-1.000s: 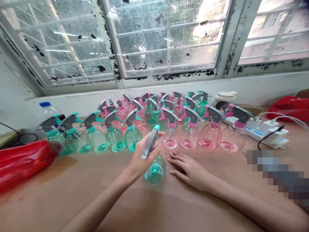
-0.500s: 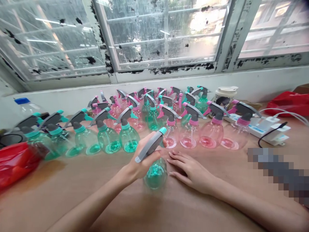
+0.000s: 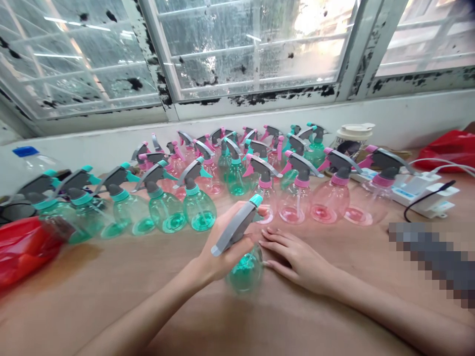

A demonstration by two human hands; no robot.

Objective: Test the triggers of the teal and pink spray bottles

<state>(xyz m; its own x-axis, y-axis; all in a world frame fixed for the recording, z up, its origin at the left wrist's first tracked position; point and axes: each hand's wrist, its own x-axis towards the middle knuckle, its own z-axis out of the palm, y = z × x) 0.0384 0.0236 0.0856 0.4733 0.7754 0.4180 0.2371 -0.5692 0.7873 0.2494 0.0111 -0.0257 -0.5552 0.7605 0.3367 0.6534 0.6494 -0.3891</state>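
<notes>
My left hand [image 3: 218,252] is wrapped round the grey trigger head of a teal spray bottle [image 3: 245,269] that stands on the brown table [image 3: 111,296]. My right hand [image 3: 297,257] lies flat on the table just right of that bottle, fingers stretched out and touching its side. Behind them stands a row of teal spray bottles [image 3: 163,207] on the left and pink spray bottles [image 3: 330,195] on the right, with several more of both colours further back.
A red plastic bag [image 3: 22,247] lies at the left edge, another red bag [image 3: 449,148] at the far right. A white power strip [image 3: 426,195] with cables and a lidded cup [image 3: 351,138] sit at the right rear. A blue-capped bottle [image 3: 31,160] stands far left under the window.
The teal bottle in my left hand has shifted slightly toward my right hand, whose fingers now touch it. The view has swung a little to the left and down.
</notes>
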